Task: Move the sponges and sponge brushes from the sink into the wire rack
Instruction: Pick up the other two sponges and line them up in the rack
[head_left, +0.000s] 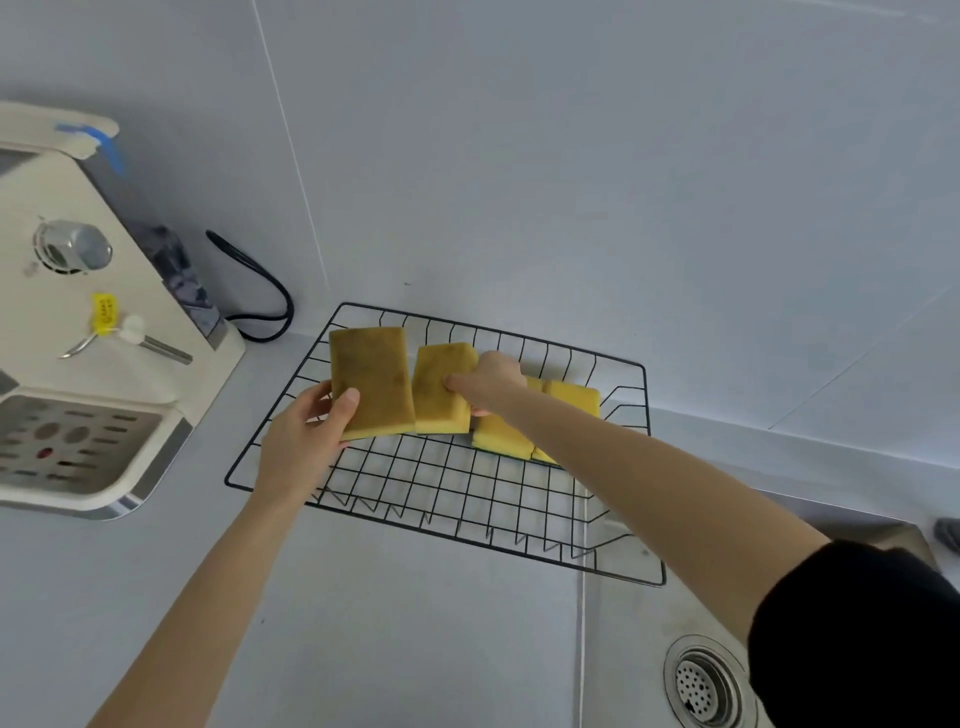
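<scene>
A black wire rack (452, 499) sits on the grey counter against the wall. My left hand (304, 436) holds a yellow sponge (371, 382) with a brownish scouring face, upright over the rack's left part. Just to its right, my right hand (488, 382) grips a second sponge (444, 387) of the same kind. Two more yellow sponges (501, 439) (574, 397) lie flat in the rack behind my right forearm, partly hidden by it. The sink (649, 649) with its round drain (704, 686) is at the lower right. No sponge brush is in view.
A cream countertop appliance (98, 332) with a metal knob and a drip tray stands at the left, its black cord (260, 291) looped by the wall. The rack's right end reaches over the sink rim. Grey counter (363, 623) lies in front of the rack.
</scene>
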